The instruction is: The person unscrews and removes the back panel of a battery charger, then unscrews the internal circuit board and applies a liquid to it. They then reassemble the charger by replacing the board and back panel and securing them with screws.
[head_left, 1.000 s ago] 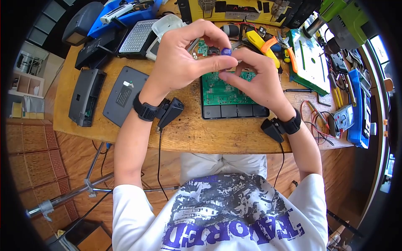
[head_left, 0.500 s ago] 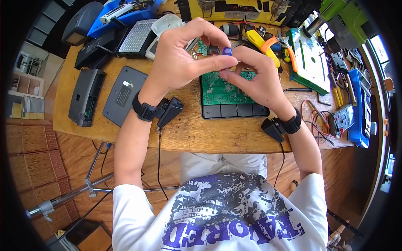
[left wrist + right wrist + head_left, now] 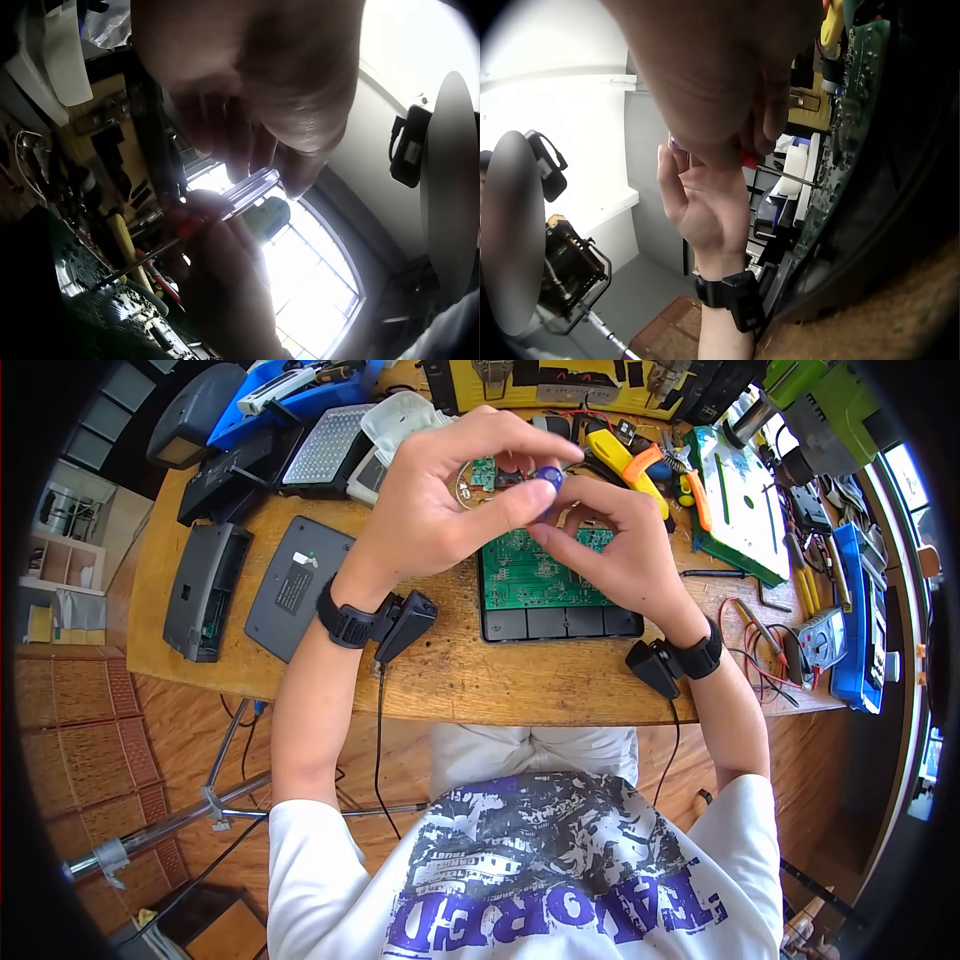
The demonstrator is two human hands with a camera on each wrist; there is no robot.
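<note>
A screwdriver [image 3: 251,189] with a clear purple handle and a red collar stands with its thin metal shaft slanting down to a green circuit board [image 3: 535,585]. My left hand [image 3: 435,505] has its thumb and fingers around the handle's top end, the index finger stretched out past it. Lower on the same tool, my right hand [image 3: 625,545] pinches the red collar between thumb and fingers. In the right wrist view the shaft's tip meets the board [image 3: 840,142]. The board sits in a black casing [image 3: 565,626], partly hidden under both hands.
Left of the board lie a dark grey cover [image 3: 290,590] and a black housing [image 3: 205,595]. Yellow-orange pliers [image 3: 630,465], a white-green panel [image 3: 740,510] and a multimeter [image 3: 822,640] with leads are to the right. A yellow case [image 3: 570,390] stands behind.
My left thumb has drawn back to the left along the handle, and the index finger has straightened out to the right. The right hand keeps almost the same place.
</note>
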